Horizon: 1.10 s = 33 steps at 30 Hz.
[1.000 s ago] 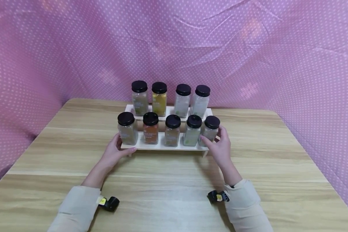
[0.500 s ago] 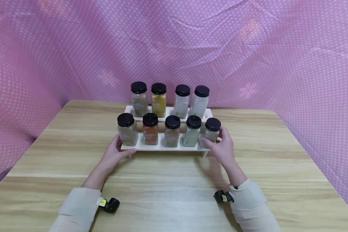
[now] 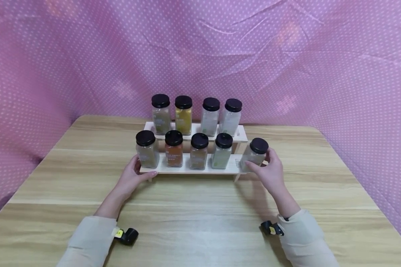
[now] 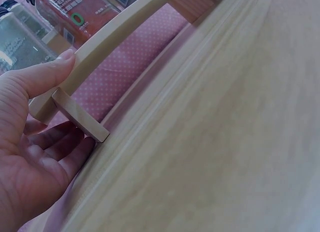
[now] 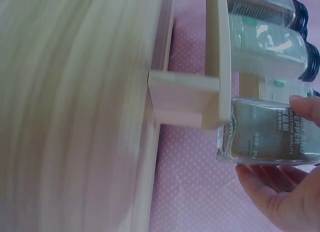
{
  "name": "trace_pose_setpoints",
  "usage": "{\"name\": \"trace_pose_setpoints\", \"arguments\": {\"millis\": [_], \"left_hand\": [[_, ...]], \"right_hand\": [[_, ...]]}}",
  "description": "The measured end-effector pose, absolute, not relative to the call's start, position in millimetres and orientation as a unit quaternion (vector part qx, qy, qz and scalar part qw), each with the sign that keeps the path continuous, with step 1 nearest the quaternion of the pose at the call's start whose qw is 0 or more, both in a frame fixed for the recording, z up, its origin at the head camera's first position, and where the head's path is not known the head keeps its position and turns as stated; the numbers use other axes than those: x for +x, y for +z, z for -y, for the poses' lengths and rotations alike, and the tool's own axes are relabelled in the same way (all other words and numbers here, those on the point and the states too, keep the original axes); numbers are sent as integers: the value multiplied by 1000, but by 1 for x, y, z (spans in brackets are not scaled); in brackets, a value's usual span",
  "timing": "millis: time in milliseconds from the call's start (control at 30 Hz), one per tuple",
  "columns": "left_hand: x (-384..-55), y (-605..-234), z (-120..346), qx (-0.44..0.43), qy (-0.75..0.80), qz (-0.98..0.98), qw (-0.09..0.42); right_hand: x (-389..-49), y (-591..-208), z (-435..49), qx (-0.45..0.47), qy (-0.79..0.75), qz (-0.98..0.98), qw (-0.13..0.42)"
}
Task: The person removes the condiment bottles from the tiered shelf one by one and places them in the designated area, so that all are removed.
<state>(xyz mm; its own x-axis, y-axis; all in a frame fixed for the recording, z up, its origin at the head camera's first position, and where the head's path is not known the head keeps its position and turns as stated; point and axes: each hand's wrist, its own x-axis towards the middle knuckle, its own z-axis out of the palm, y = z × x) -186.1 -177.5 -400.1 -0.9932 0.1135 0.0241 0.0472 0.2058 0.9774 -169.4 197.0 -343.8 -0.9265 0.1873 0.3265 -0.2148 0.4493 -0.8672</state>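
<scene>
Rack: a pale two-tier rack stood on the tabletop, in front of a pink dotted cloth.
Left hand: the left hand gripped the left end of the lower tier, its thumb along the front edge and its fingers curled below, beside a leg.
Right hand: the right hand had thumb and fingers clamped on opposite sides of the held jar.
Held jar: it was at the lower tier's right end, tilted, its lid leaning right; whether it touched the board could not be told.
Lower row: left of it stood the green jar, across a gap, then the brown jar, the red jar and, nearest the left hand, the end jar.
Upper row: four jars stood there, the yellow jar second from the left.
Lids: all black.
Sleeves: beige, a small black camera beside each.
</scene>
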Motion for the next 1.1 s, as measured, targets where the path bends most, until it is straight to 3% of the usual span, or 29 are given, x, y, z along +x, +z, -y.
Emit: {"name": "trace_pose_setpoints", "arguments": {"millis": [500, 1100], "left_hand": [[-185, -400, 177, 50, 630, -774, 28], [-186, -401, 177, 57, 636, -769, 22]], "right_hand": [[-181, -353, -233, -15, 499, 848, 180], [-221, -355, -230, -20, 505, 849, 155]]}}
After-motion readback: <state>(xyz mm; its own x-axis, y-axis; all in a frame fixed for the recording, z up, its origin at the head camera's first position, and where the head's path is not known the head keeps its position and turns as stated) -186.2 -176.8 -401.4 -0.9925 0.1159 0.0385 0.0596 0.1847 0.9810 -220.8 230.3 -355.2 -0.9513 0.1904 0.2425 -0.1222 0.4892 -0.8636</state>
